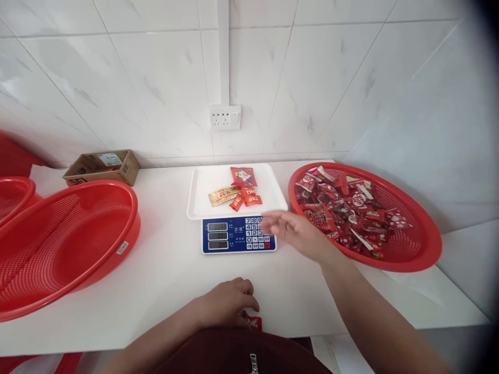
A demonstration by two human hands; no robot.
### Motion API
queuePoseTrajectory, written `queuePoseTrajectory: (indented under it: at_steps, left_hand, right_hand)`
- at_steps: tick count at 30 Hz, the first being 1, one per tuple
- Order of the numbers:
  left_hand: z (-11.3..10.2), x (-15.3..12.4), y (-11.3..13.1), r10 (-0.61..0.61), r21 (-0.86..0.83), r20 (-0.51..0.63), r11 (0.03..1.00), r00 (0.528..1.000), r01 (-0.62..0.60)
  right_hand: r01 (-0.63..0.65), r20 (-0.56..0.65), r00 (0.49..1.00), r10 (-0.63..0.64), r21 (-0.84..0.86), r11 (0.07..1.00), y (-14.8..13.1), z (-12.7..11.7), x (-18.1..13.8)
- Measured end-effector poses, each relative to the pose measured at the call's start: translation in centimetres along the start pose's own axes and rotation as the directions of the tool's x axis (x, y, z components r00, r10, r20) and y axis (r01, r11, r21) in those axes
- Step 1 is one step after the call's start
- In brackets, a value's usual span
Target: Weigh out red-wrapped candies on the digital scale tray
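Observation:
My left hand (233, 304) is at the table's front edge, its fingers curled over a small red packet (254, 321) that shows partly below them. Over the right side of the blue scale keypad hovers my right hand (294, 232), fingers apart and holding nothing. The scale (239, 236) has lit number displays on its left. On its white tray (200, 192) lie a red packet with a cartoon figure (244, 177), gold stick sachets (223, 196) and small orange-red packets (249, 198).
To the right, a red sieve basket (423, 244) holds many red snack packets (351, 202). A large red basket (66, 244) stands at left beside another red basket (17, 189). Behind them sits an open cardboard box (130, 169). A socket (225, 118) is on the tiled wall.

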State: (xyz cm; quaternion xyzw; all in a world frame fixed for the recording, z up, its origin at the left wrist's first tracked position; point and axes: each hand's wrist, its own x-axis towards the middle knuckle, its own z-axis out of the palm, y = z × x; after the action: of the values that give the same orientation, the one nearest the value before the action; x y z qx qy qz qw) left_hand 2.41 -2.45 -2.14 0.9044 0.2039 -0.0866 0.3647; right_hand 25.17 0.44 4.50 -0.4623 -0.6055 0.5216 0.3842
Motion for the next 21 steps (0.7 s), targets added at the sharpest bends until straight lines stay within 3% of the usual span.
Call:
queuePoseTrajectory:
  at_steps: [4, 7, 10, 15, 18, 21]
  left_hand:
    - [-0.2, 0.5, 0.3, 0.03, 0.066, 0.082, 0.997, 0.996, -0.035]
    - [-0.4, 0.8, 0.8, 0.032, 0.052, 0.067, 0.998, 0.997, -0.036]
    - [-1.0, 0.8, 1.2, 0.034, -0.023, -0.011, 0.999, 0.999, -0.035]
    - [-2.6, -0.3, 0.9, -0.009, -0.118, -0.261, 0.993, 0.965, -0.022]
    - [-3.8, -1.1, 0.2, -0.098, -0.168, -0.395, 0.985, 0.914, 0.033]
    - [-5.1, -1.4, -0.7, -0.179, -0.189, -0.561, 0.978, 0.808, 0.086]
  right_hand:
    - [-0.191, 0.275, 0.947, 0.164, 0.078, 0.978, 3.2, 1.5, -4.5]
    - [-0.297, 0.38, 0.897, 0.226, 0.139, 0.945, 5.9, 3.0, -6.1]
    - [-0.323, 0.325, 0.913, 0.246, 0.207, 0.924, 7.8, 4.3, -6.3]
    - [-0.353, 0.231, 0.924, 0.305, 0.203, 0.913, 9.1, 5.2, -5.5]
    - [-0.386, 0.268, 0.907, 0.325, 0.221, 0.896, 9.3, 4.9, -5.3]
    - [-0.374, 0.274, 0.915, 0.295, 0.306, 0.875, 9.6, 4.4, -5.3]
